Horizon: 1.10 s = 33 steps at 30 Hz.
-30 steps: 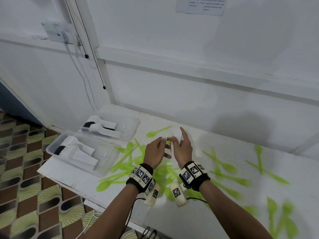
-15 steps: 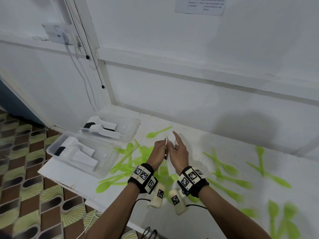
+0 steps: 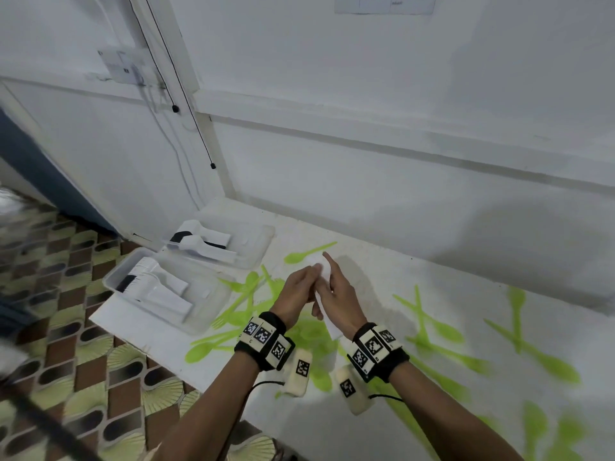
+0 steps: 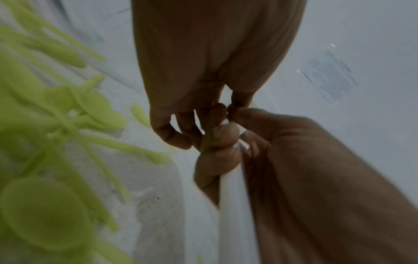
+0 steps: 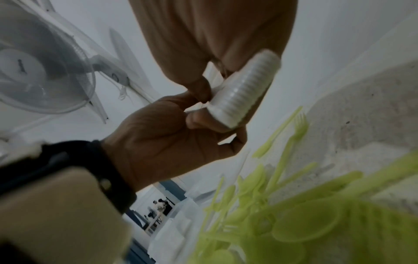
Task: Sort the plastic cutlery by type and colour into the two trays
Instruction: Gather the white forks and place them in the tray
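Held above the white table (image 3: 382,281): a ribbed stack of white plastic spoons (image 5: 245,89), nested bowls rounded. Right hand (image 3: 339,297) curled round the stack, forefinger straight; left hand (image 3: 296,294) pinching its edge. Scattered beneath: glossy green cutlery (image 3: 243,294). Far left, two clear trays (image 3: 213,307) with white pieces.

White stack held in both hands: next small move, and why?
Probably carry the white stack left to a tray. Both the left hand and right hand grip it above the green cutlery, nested and squared, and both trays already hold white pieces.
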Each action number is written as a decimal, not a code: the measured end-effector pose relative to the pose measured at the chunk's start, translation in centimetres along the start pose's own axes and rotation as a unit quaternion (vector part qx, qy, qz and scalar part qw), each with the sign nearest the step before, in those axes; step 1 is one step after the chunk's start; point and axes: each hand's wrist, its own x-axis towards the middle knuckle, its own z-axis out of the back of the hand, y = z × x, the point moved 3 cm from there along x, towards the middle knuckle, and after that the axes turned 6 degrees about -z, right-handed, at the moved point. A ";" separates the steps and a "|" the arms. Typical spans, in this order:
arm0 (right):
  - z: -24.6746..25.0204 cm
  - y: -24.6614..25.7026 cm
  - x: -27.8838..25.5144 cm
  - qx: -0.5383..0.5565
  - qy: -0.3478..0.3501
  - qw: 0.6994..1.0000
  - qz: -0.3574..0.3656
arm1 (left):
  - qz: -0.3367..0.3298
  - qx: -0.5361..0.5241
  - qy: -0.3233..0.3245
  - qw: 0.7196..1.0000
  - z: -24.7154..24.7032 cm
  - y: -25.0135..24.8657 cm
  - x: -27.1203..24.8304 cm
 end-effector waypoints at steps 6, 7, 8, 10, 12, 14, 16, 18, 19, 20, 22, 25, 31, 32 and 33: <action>-1.4 -0.3 1.1 -0.046 0.016 0.999 -0.005 | 0.021 -0.043 -0.106 0.993 2.3 0.6 0.9; -1.8 -0.3 1.4 -0.081 -0.005 0.997 0.019 | 0.020 -0.042 -0.125 0.991 2.9 0.3 1.2; -2.3 -0.1 1.7 -0.118 -0.027 0.992 0.040 | 0.020 -0.041 -0.132 0.990 3.6 0.1 1.6; -3.3 0.5 2.5 -0.159 -0.061 0.983 0.067 | 0.033 -0.025 -0.117 0.992 5.4 -0.2 2.6; -4.4 1.4 3.8 -0.162 -0.084 0.981 0.058 | 0.040 0.037 -0.112 0.992 8.4 -0.5 3.7; -5.6 2.4 5.5 -0.166 -0.095 0.981 0.029 | 0.026 0.176 -0.145 0.973 12.8 -1.2 4.5; -7.0 3.3 7.5 -0.175 -0.090 0.980 0.012 | 0.018 0.338 -0.188 0.922 18.6 -1.5 5.2; -8.9 4.3 9.7 -0.192 -0.076 0.978 0.020 | 0.049 0.450 -0.230 0.861 24.8 -1.4 5.8; -10.1 5.0 10.8 -0.204 -0.063 0.976 0.030 | 0.071 0.494 -0.243 0.832 27.7 -1.4 6.0; -11.4 5.5 12.1 -0.219 -0.046 0.974 0.039 | 0.091 0.528 -0.250 0.806 30.1 -1.5 6.1; -14.0 6.5 14.7 -0.254 -0.005 0.966 0.058 | 0.113 0.557 -0.246 0.785 33.9 -1.3 6.6; -17.7 7.4 18.6 -0.326 0.058 0.942 0.056 | 0.128 0.556 -0.237 0.787 36.4 -0.9 6.7; -22.2 7.8 24.0 -0.387 0.129 0.912 0.044 | 0.135 0.550 -0.204 0.799 37.5 -0.2 7.4; -22.6 7.7 24.7 -0.390 0.139 0.909 0.038 | 0.136 0.553 -0.203 0.797 37.6 -0.3 7.4; -22.9 7.6 25.2 -0.395 0.148 0.906 0.036 | 0.138 0.553 -0.201 0.797 37.7 -0.4 7.4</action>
